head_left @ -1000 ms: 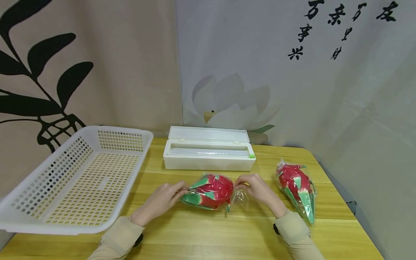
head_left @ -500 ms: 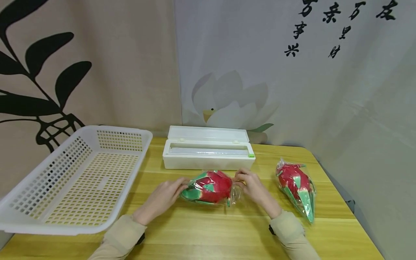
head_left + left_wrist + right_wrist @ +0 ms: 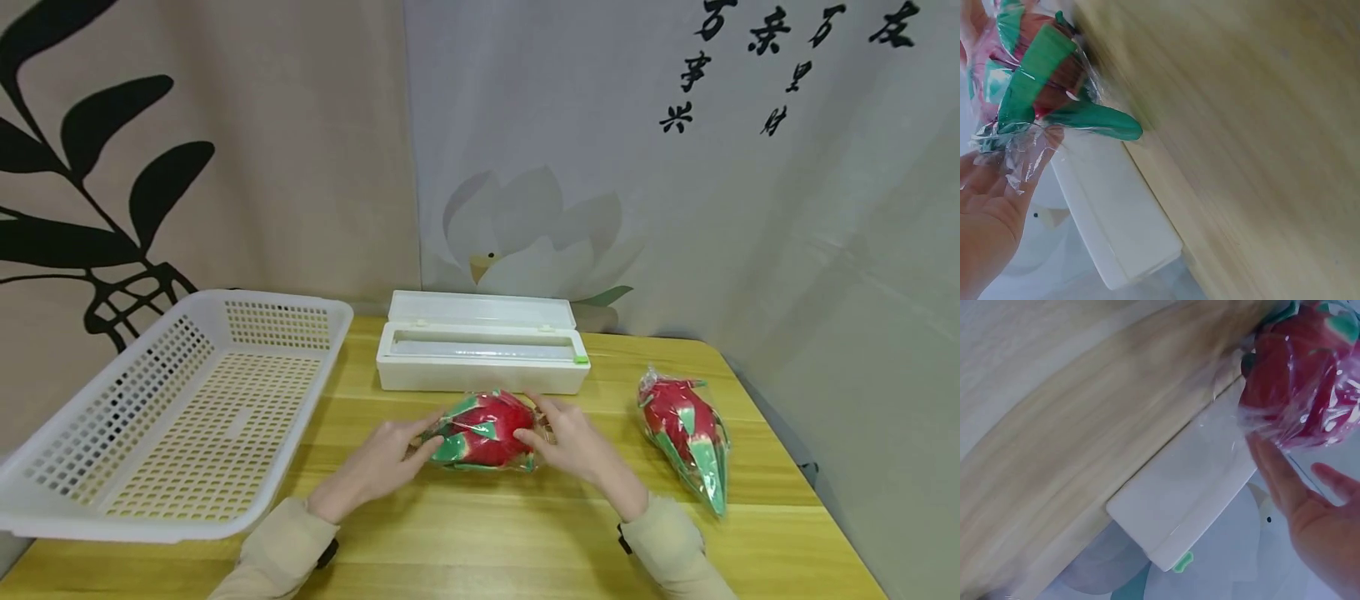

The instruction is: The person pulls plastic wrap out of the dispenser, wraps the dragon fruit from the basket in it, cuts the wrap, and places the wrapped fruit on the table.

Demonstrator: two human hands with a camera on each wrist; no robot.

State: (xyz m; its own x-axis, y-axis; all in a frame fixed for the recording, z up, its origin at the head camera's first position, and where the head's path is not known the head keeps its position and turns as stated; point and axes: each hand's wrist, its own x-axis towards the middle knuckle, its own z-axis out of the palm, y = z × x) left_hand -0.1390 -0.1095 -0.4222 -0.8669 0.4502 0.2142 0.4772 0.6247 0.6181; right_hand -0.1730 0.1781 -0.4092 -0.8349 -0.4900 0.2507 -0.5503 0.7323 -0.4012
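Note:
A red-and-green dragon fruit [image 3: 491,429] in clear plastic film lies between both hands, in front of the white box. My left hand [image 3: 378,467] is at its left end, thumb and forefinger spread on either side. In the left wrist view, loose film [image 3: 1025,153] bunches over that hand's fingers. At the fruit's other end, my right hand [image 3: 581,442] has its thumb on the near side and its fingers on the far side. The right wrist view has this hand [image 3: 1316,519] with extended fingers against the wrapped fruit [image 3: 1304,381].
A white film box [image 3: 483,377] stands behind the fruit, lid up, with a roll inside and a green slider at its right. A second wrapped dragon fruit [image 3: 686,433] lies on the right. The white plastic basket [image 3: 112,527] occupies the table's left side.
Both hands pinched the film's ends earlier; now their fingers are spread against the fruit's ends. The right hand has come inward, and the fruit has shifted slightly away from the person.

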